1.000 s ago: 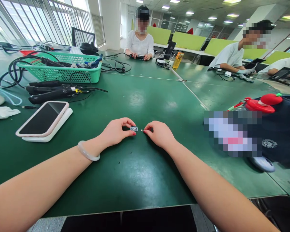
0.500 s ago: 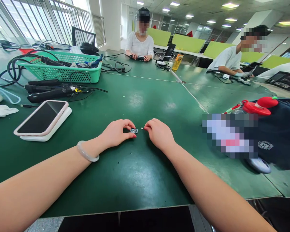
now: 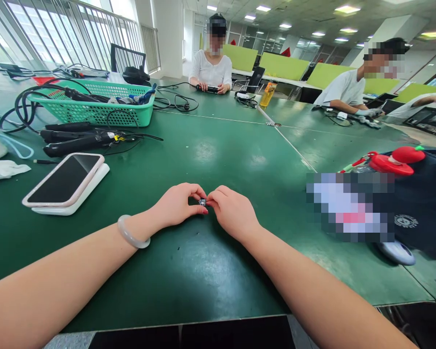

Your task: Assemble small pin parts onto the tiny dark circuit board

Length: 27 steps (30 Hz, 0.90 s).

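Just above the green table point(image 3: 218, 271), my left hand point(image 3: 176, 203) pinches a small dark circuit board point(image 3: 202, 201) with pale markings between thumb and fingers. A pale bangle point(image 3: 132, 232) circles the left wrist. My right hand point(image 3: 234, 211) is closed in a pinch, its fingertips meeting the board's right end. The tiny pale piece seen in those fingertips a moment earlier is now hidden by fingers and board. I cannot tell whether it sits in the board.
Left of my hands lies a phone point(image 3: 63, 179) on a white box. Behind it are black handles with cables point(image 3: 80, 140) and a green basket point(image 3: 141, 114). A dark bag point(image 3: 425, 213) and a mouse point(image 3: 396, 252) lie right. Several people sit beyond.
My right hand has moved left until its fingertips meet the circuit board, closing the gap. The pale piece has gone out of sight. The left hand still holds the board.
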Motion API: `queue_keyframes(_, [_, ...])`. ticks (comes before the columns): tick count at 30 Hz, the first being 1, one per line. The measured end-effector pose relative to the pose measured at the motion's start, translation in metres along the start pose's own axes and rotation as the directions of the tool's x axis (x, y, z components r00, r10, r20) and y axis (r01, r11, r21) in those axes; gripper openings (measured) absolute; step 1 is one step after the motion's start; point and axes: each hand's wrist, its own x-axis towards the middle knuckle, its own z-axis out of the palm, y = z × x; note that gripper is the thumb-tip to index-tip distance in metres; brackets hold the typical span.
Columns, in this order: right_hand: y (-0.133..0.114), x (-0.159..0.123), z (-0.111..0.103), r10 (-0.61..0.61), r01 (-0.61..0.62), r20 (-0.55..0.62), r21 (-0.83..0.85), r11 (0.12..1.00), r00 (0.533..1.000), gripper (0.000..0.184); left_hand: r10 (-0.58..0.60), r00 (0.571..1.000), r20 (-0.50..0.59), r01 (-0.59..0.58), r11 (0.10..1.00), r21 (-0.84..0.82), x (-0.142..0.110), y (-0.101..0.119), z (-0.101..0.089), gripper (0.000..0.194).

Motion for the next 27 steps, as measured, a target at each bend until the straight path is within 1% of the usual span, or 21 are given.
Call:
queue_keyframes(4, [0.0,-0.001,0.0,-0.003,0.003,-0.002,0.002,1.0,1.0,0.025,0.002,1.0,0.017,-0.002,1.0,0.014,0.0,0.002,-0.001,0.028])
queue_keyframes(8, [0.0,-0.002,-0.005,0.022,-0.02,-0.02,0.056,0.998,1.0,0.024,-0.014,1.0,0.006,0.014,1.0,0.0,-0.001,0.002,-0.003,0.028])
queue_keyframes(14, [0.004,-0.002,-0.013,0.099,-0.098,-0.002,0.129,0.987,0.995,0.022,-0.063,0.998,-0.013,0.06,0.984,-0.17,0.0,0.001,-0.003,0.026])
queue_keyframes(18, [0.005,-0.001,-0.01,0.091,-0.089,-0.005,0.144,0.986,0.996,0.021,-0.054,0.999,-0.01,0.049,0.961,-0.274,0.0,-0.001,-0.001,0.025])
queue_keyframes(21, [0.004,-0.001,-0.009,0.077,-0.072,-0.025,0.153,0.986,0.997,0.021,-0.08,0.997,0.025,0.083,0.905,-0.417,0.001,-0.001,-0.001,0.029])
queue_keyframes(24, [0.001,-0.002,-0.009,0.073,-0.06,-0.07,0.175,0.983,0.995,0.023,-0.146,0.982,0.116,0.186,0.812,-0.553,0.002,0.001,-0.004,0.033])
queue_keyframes(27, [-0.001,-0.002,-0.008,0.052,-0.03,-0.115,0.186,0.982,0.992,0.024,-0.149,0.968,0.204,0.248,0.708,-0.661,0.001,0.003,-0.006,0.034])
